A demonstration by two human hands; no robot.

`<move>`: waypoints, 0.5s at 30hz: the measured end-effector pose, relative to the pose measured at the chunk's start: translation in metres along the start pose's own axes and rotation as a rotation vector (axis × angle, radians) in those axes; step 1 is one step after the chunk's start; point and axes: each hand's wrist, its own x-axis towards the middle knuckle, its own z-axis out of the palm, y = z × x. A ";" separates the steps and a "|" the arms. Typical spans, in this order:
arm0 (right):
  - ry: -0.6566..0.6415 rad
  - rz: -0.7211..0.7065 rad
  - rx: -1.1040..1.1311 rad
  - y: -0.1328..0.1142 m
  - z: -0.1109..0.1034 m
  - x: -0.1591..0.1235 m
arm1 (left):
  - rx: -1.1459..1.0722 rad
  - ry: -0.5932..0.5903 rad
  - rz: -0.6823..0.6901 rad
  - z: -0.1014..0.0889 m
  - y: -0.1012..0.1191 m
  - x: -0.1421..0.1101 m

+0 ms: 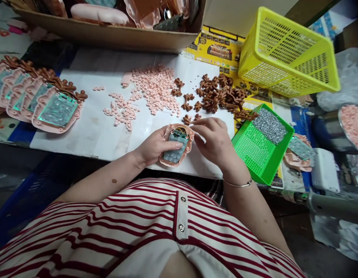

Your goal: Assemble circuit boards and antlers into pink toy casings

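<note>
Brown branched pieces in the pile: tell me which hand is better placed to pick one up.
Probably the right hand: the brown branched pieces lie nearer to it, on its side, while the left hand holds the pink shell.

Grips a pink casing (190,141) in the left hand (152,148) at the bench's (89,143) near edge, thumb (174,146) across its grey panel (173,155). Holds the right hand (215,141) beside the casing's right rim. Has pink rings (157,92) and brown antlers (218,92) strewn toward the far edge.

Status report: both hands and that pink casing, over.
Left hand holding pink circuit-board casing. Right hand at its upper right edge, contact unclear. Nothing visibly in the way.
</note>
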 end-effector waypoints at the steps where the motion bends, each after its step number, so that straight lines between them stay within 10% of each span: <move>1: 0.020 -0.014 0.052 -0.002 0.002 -0.004 | 0.026 -0.019 -0.009 0.000 0.000 0.000; 6: 0.252 0.370 0.643 -0.007 0.020 -0.017 | -0.010 0.051 0.038 0.001 -0.001 0.001; 10: 0.145 0.736 1.360 -0.022 0.033 -0.021 | -0.098 0.138 0.097 0.000 -0.001 0.003; 15: 0.240 0.844 1.516 -0.039 0.042 -0.020 | -0.056 0.091 0.051 -0.001 -0.002 0.002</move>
